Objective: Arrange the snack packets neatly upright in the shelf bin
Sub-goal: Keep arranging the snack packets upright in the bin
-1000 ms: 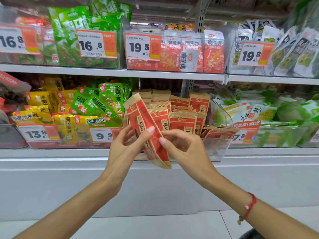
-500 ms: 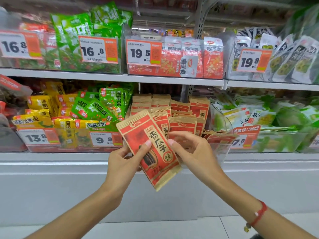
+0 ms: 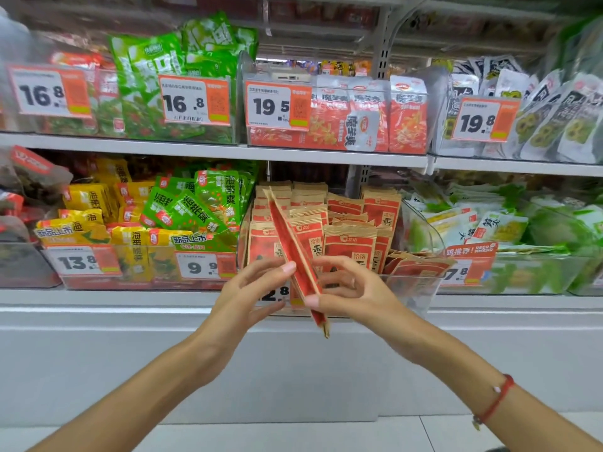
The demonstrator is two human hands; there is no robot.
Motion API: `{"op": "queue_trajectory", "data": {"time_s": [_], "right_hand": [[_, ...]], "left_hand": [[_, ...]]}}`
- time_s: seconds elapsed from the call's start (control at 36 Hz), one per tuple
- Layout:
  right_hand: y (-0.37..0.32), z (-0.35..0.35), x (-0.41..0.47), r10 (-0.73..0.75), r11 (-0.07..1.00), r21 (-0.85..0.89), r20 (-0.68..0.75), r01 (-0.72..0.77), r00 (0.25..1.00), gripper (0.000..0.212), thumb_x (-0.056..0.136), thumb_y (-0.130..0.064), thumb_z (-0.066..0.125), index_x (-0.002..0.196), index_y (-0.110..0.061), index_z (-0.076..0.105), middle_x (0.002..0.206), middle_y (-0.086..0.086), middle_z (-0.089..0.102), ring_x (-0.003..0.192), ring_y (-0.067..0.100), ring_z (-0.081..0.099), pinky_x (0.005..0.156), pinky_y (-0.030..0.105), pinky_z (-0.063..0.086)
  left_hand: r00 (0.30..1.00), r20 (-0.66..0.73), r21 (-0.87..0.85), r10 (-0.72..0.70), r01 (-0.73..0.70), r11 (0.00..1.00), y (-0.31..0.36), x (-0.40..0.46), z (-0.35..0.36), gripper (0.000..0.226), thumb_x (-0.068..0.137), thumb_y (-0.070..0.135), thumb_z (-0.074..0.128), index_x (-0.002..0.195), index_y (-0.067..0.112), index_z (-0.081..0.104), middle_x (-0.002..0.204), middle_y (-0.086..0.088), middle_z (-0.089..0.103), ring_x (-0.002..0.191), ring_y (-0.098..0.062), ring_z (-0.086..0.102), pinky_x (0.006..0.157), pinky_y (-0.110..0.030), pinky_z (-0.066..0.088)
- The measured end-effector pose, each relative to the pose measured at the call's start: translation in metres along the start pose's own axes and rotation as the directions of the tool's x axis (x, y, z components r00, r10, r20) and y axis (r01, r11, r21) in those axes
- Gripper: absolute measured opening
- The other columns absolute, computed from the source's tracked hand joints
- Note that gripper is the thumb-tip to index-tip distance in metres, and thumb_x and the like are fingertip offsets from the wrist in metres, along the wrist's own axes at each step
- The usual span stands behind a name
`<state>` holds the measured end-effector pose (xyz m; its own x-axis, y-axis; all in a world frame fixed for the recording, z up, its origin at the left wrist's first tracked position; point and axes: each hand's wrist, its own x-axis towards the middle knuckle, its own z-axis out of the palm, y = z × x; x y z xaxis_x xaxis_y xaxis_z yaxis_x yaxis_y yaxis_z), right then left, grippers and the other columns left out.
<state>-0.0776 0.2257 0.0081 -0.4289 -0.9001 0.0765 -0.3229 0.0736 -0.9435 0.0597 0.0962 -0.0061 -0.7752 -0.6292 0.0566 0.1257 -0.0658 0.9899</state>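
Red-and-kraft packet (image 3: 295, 259), edge-on before the clear bin (image 3: 421, 288), pinched between left hand (image 3: 251, 288) and right hand (image 3: 352, 288); probably light and floppy, so best supported near its lower edge.

A clear bin (image 3: 421, 285) sits on the lower shelf (image 3: 130, 296), with packets (image 3: 349, 243) standing upright in rows inside it; at its right end a few packets (image 3: 417, 261) lie flat. In front of the bin, one packet (image 3: 295, 252) is held edge-on between the left hand (image 3: 248, 288) and the right hand (image 3: 352, 288), thumbs on either side. Another bin (image 3: 146, 269) stands to the left, and the upper shelf (image 3: 212, 151) above carries more bins.
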Motion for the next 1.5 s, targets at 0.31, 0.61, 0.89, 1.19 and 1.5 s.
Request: {"op": "queue_trajectory", "data": {"time_s": [0.31, 0.61, 0.89, 1.19, 1.5], "right_hand": [[-0.005, 0.002, -0.008, -0.108, 0.992, -0.075, -0.031, 0.105, 0.994, 0.044, 0.079, -0.049, 0.062, 0.118, -0.028, 0.063, 0.110, -0.008, 0.070, 0.103, 0.004, 0.065, 0.092, 0.027, 0.052], [-0.008, -0.001, -0.006, -0.141, 0.985, 0.082, -0.140, 0.154, 0.980, 0.015, 0.089, -0.020, 0.063, 0.100, -0.026, 0.072, 0.087, -0.002, 0.076, 0.079, 0.014, 0.072, 0.070, 0.021, 0.056], [-0.002, 0.035, -0.010, -0.196, 0.980, -0.080, -0.173, 0.185, 0.965, 0.048, 0.075, -0.035, 0.078, 0.118, -0.042, 0.057, 0.105, -0.023, 0.064, 0.083, 0.000, 0.066, 0.079, 0.016, 0.053], [0.004, -0.005, 0.008, 0.020, 0.971, 0.237, -0.122, 0.009, 0.992, 0.022, 0.091, -0.020, 0.062, 0.111, -0.028, 0.066, 0.096, -0.009, 0.075, 0.089, 0.007, 0.071, 0.072, 0.018, 0.056], [0.002, 0.007, 0.007, -0.197, 0.978, 0.002, -0.326, 0.209, 0.925, 0.019, 0.088, -0.021, 0.067, 0.099, -0.037, 0.069, 0.091, -0.013, 0.072, 0.085, 0.000, 0.064, 0.067, 0.014, 0.051]], "left_hand": [[0.991, 0.133, 0.199, -0.004, -0.023, 0.980, -0.006, 0.000, -0.002, 0.075, 0.041, 0.046, 0.073, 0.115, 0.034, 0.064, 0.111, 0.009, 0.071, 0.097, -0.002, 0.068, 0.069, -0.013, 0.053], [0.999, 0.013, 0.249, 0.032, -0.035, 0.968, -0.012, 0.001, 0.006, 0.078, 0.035, 0.049, 0.075, 0.111, 0.038, 0.060, 0.110, 0.013, 0.065, 0.098, -0.004, 0.066, 0.090, -0.032, 0.054], [0.921, -0.336, 0.133, 0.199, -0.162, 0.978, 0.002, -0.003, 0.018, 0.063, 0.073, 0.014, 0.081, 0.126, 0.024, 0.048, 0.099, 0.019, 0.061, 0.076, 0.022, 0.058, 0.059, -0.002, 0.044], [0.912, -0.342, 0.101, 0.228, -0.205, 0.974, 0.006, -0.005, 0.009, 0.018, 0.080, 0.014, 0.074, 0.093, 0.025, 0.067, 0.085, 0.009, 0.071, 0.072, 0.003, 0.068, 0.057, -0.014, 0.054], [0.913, -0.382, 0.059, 0.142, -0.129, 0.990, 0.006, -0.005, 0.013, 0.026, 0.084, 0.016, 0.071, 0.110, 0.019, 0.065, 0.100, 0.009, 0.069, 0.078, 0.009, 0.066, 0.073, -0.019, 0.056]]}}
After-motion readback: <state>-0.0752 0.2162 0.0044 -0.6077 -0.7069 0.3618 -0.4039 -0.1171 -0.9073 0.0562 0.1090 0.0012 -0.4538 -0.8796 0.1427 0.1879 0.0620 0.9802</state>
